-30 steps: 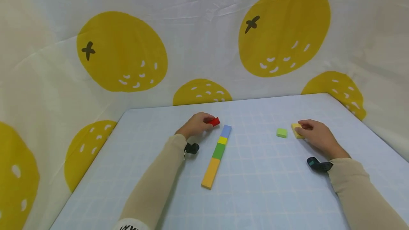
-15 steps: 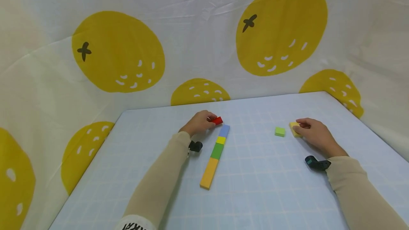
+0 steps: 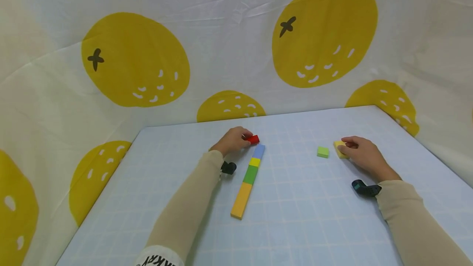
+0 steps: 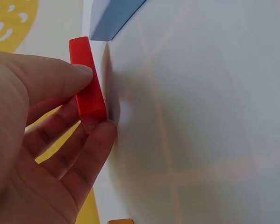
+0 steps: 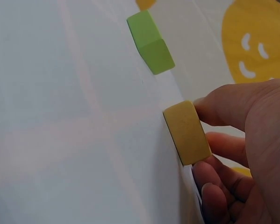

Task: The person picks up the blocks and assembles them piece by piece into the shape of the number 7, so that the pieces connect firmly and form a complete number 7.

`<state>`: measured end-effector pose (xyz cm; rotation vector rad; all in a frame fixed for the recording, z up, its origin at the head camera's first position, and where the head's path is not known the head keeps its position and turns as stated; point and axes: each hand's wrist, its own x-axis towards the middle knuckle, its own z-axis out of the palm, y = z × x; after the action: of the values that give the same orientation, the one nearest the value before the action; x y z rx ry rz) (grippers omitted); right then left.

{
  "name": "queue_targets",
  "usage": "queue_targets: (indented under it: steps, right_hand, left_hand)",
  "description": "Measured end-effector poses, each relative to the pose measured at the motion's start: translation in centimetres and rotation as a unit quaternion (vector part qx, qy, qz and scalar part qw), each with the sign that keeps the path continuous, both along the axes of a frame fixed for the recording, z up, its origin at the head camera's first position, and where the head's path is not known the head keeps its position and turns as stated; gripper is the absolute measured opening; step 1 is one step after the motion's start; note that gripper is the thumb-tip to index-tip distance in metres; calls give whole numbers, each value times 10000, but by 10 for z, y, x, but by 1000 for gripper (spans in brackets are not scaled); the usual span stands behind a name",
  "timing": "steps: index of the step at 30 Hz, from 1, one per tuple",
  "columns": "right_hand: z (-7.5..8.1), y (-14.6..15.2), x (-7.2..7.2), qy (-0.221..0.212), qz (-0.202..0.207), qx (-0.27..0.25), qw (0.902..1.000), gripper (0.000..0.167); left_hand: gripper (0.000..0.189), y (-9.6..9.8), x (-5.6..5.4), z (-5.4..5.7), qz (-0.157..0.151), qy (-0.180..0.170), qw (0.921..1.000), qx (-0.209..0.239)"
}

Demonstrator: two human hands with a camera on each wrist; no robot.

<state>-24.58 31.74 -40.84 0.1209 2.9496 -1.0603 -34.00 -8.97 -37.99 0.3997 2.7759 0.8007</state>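
Both narrow, left grip (image 3: 232, 140) pinches red block (image 4: 91, 99), right (image 3: 365, 156), yellow block (image 5: 187, 133).

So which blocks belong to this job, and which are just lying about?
Likely in the job:
red block, in left hand
pale yellow block, in right hand
blue block, bright yellow block, green block, orange block, in a row

Perhaps just lying about:
lime block, untouched
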Motion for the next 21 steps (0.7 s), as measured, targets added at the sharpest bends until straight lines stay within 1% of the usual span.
queue_targets:
  steps: [9, 21]
  right_hand:
    - [-1, -1, 0, 7, -68, 22, 10000, 69]
    - [-3, 1, -1, -6, -36, 2, 10000, 71]
  left_hand:
    - [36, 9, 4, 5, -93, 143, 9995, -258]
    - [33, 16, 1, 2, -231, 224, 9988, -373]
